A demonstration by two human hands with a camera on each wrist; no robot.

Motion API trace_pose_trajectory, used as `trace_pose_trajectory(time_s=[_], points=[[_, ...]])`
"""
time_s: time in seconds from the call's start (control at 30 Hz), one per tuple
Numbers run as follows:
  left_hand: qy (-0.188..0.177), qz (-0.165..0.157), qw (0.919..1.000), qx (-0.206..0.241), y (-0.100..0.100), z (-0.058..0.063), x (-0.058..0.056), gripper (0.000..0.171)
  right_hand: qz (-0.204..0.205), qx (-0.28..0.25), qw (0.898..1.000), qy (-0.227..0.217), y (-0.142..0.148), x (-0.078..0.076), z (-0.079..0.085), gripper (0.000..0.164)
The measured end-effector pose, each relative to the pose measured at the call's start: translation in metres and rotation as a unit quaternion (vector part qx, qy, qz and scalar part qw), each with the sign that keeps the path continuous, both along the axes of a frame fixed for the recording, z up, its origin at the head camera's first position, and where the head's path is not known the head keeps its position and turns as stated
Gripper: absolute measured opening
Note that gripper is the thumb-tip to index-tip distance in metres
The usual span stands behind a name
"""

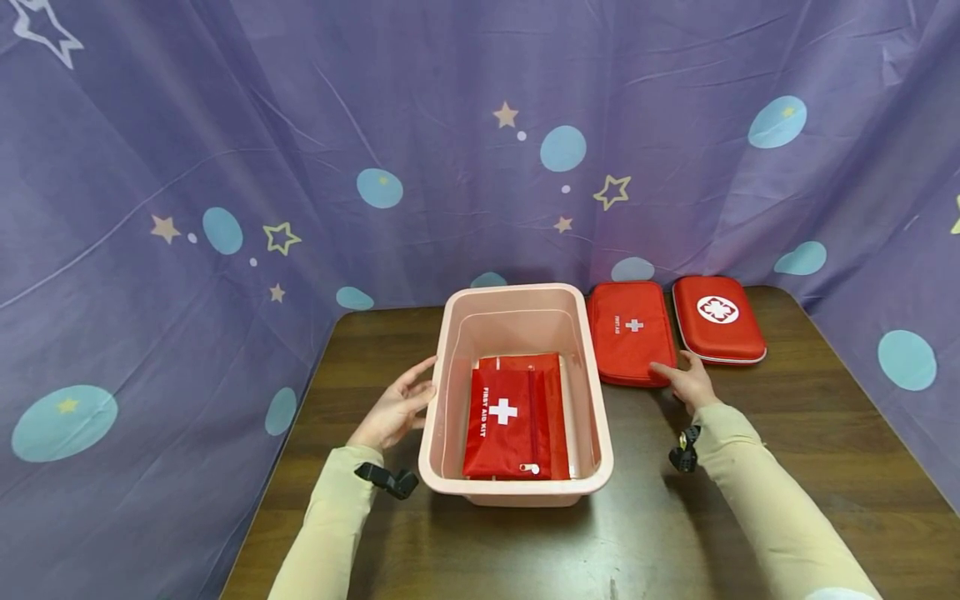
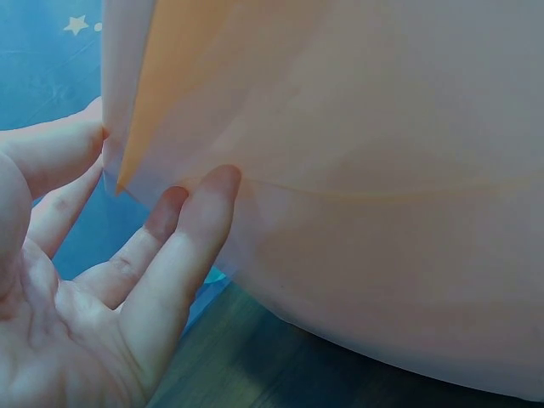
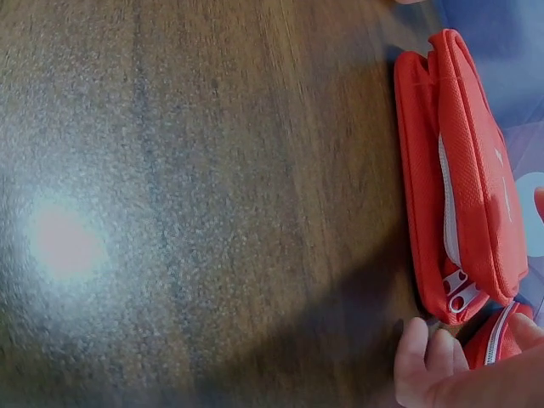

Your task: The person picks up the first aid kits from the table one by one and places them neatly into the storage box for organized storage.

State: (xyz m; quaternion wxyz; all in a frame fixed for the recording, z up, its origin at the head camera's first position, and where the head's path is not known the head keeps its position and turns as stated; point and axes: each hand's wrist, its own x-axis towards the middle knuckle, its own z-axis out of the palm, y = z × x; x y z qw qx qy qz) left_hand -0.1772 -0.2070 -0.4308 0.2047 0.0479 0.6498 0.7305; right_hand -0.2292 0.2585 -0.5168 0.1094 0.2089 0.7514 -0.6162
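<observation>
A pink plastic bin [image 1: 517, 492] stands on the table, with a red first aid kit pouch [image 1: 498, 421] lying over other red packaging inside it. My left hand [image 1: 397, 408] is at the bin's left side; in the left wrist view its extended fingers [image 2: 200, 238] touch the outer wall near the rim. My right hand [image 1: 690, 385] reaches to the front right corner of a flat red first aid pouch [image 1: 630, 333], right of the bin. The right wrist view shows fingers [image 3: 414, 357] beside that pouch's zipper end, not wrapped around it.
A red hard-shell case [image 1: 723, 325] with a white round emblem lies right of the flat pouch. Behind the brown wooden table [image 1: 817, 450] hangs a purple curtain [image 1: 465, 125], which also runs along both sides.
</observation>
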Motion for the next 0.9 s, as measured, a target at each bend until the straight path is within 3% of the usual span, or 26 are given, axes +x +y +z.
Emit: trace_pose_trajectory(time_s=[0.37, 0.9], points=[[-0.006, 0.004, 1.0, 0.006, 0.0, 0.001, 0.0, 0.062, 0.05, 0.096, 0.994, 0.004, -0.005, -0.004, 0.003, 0.097], [-0.017, -0.001, 0.9999, 0.003, 0.001, 0.001, -0.002, 0.062, 0.028, 0.176, 0.984, -0.026, -0.014, -0.012, 0.003, 0.091]])
